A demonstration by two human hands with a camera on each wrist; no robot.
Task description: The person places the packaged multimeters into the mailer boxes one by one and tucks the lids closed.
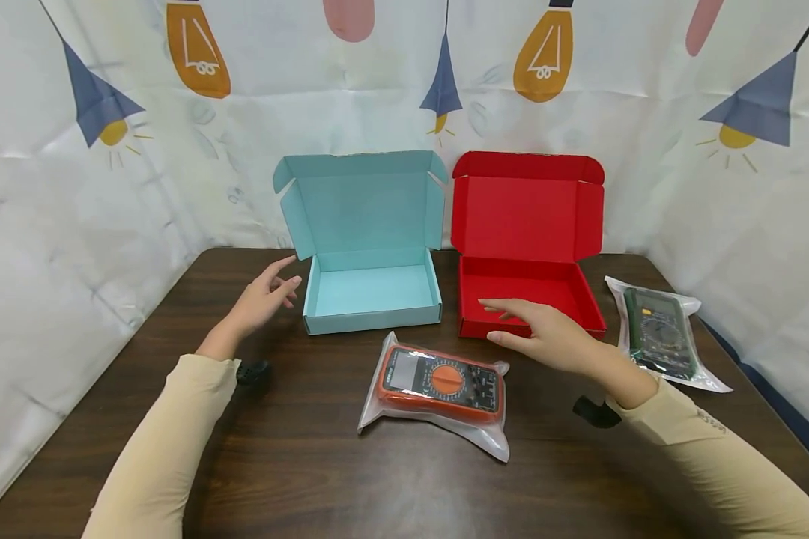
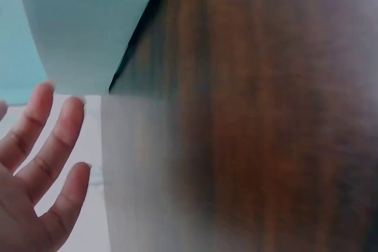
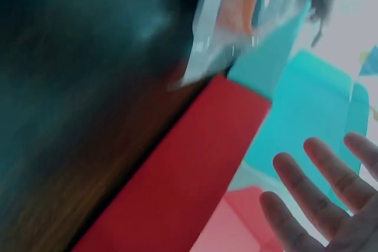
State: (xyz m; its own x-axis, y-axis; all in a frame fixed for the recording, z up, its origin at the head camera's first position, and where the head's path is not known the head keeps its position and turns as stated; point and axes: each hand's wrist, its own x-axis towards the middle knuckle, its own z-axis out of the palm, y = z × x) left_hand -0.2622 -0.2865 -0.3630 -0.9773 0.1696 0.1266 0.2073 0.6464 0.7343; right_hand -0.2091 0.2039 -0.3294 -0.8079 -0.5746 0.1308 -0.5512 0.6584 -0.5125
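My left hand (image 1: 261,301) hovers beside the left wall of an open light-blue cardboard box (image 1: 372,322), fingers spread and holding nothing. In the left wrist view its fingers (image 2: 50,157) overlap the corner of that box (image 2: 82,39). My right hand (image 1: 546,333) hangs over the front edge of an open red cardboard box (image 1: 475,328), fingers extended with nothing in them. The red box's front wall (image 3: 183,163) fills the middle of the right wrist view. Between the hands lies an orange multimeter (image 1: 441,380) in a clear plastic bag, in front of both boxes.
On the right side of the dark wooden table (image 1: 297,464) lies a dark green multimeter (image 1: 661,333) in a clear bag. Both boxes' raised lids stand close to a patterned curtain (image 1: 377,97) behind. Black wrist straps (image 1: 596,412) hang under the sleeves.
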